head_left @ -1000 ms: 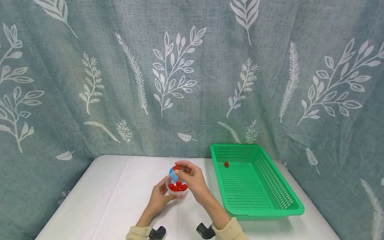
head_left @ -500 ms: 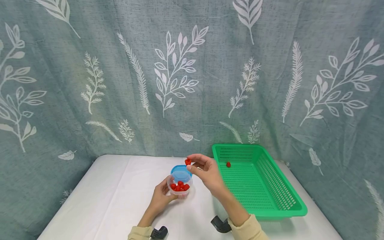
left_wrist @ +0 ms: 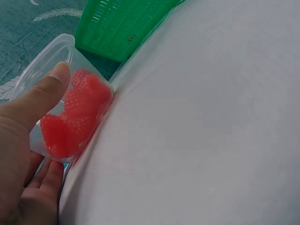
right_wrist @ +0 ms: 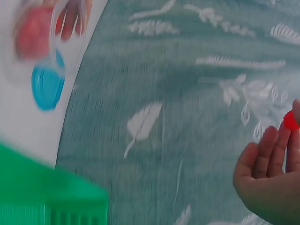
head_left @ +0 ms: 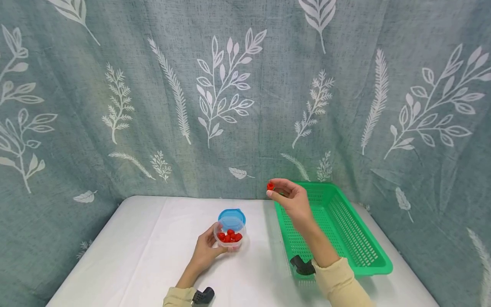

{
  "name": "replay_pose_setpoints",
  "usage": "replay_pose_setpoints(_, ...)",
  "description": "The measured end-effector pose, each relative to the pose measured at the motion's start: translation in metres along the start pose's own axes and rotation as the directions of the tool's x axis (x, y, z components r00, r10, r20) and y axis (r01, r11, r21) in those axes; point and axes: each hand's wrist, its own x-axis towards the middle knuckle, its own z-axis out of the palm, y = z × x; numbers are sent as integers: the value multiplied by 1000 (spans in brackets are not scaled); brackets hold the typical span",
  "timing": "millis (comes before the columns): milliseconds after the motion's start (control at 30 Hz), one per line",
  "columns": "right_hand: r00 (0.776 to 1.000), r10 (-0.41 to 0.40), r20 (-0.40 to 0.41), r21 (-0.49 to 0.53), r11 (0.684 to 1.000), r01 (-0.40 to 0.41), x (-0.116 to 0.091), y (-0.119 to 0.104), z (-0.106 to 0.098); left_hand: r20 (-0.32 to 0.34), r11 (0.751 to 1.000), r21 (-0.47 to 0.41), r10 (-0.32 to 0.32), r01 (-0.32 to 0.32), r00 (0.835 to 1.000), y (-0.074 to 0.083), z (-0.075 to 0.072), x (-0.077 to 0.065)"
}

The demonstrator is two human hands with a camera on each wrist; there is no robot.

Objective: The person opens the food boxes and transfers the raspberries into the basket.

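Observation:
In the head view my left hand [head_left: 204,252] grips a clear plastic container [head_left: 243,233] by its side, thumb in front and fingers behind. Several red raspberries [head_left: 227,238] lie in it; the left wrist view shows them through the wall [left_wrist: 77,112]. Above the near left part of a green basket [head_left: 374,271], my right hand [head_left: 295,204] pinches one raspberry [head_left: 270,186] between thumb and fingertips. That raspberry shows only partly at the edge of the right wrist view [right_wrist: 290,120]. The basket's far left corner is hidden behind the right hand.
A blue lid [head_left: 232,212] lies on the white tablecloth [head_left: 161,256] just behind the container. The green basket stands on the right side of the table. A grey-green curtain [head_left: 230,106] with white leaf prints hangs behind.
My right hand has lifted a raspberry from over the container and carried it right and up to the basket. The left hand and container have stayed in place.

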Motion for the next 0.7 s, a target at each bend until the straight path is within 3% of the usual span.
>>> replay_pose_setpoints(300,990,91,-106,-125,987,-104,27,8,-50,-8,999,-45,3,-3,1000,1,1,2)
replay_pose_setpoints(500,979,167,-119,-170,968,-186,43,24,-85,-7,999,-38,-3,3,1000,2,2,2)
replay_pose_setpoints(700,962,250,-111,-263,926,-272,56,47,-112,-1,1000,-22,-2,2,1000,2,1,0)
